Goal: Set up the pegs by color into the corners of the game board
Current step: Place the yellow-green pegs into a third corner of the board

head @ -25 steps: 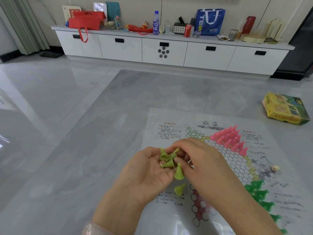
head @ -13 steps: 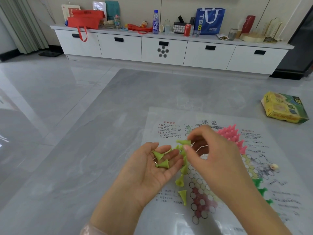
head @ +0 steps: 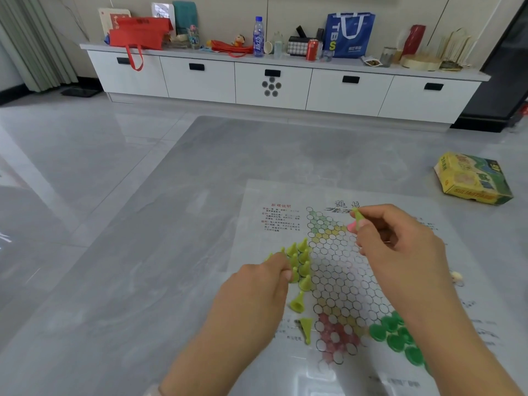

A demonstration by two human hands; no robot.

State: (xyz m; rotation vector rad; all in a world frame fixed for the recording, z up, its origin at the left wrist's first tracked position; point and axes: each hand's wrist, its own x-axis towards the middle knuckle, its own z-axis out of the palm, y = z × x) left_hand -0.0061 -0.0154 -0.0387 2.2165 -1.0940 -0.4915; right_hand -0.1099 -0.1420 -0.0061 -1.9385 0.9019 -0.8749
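On the grey table (head: 114, 281), the left hand (head: 257, 284) lay knuckles up at the left corner of the paper game board (head: 337, 281), its fingers curled down among a cluster of yellow-green pegs (head: 300, 261); a peg tip showed past its knuckles on the far side, but whether the fingers actually gripped a peg could not be made out. Most pegs in that cluster stood upright on the corner's circles, packed close together. Just nearer the camera, one yellow-green peg (head: 297, 302) leaned over with its flared base showing, and another fallen peg (head: 306, 330) lay on its side beside the board's reddish bottom corner (head: 334, 335). The middle of the board was a field of bare hexagonal cells. Above the board's upper part, the right hand (head: 397, 247) hovered with thumb and forefinger pinched on a single yellow-green peg (head: 358, 215), the other fingers curled loosely underneath; a pink peg (head: 352, 226) peeped out just below the fingertips, the rest of that corner hidden behind the hand. Dark green pegs (head: 394, 335) filled the lower right corner, partly covered by the right forearm. Farther right, well apart from the board, a yellow game box (head: 471, 180) rested on the table.
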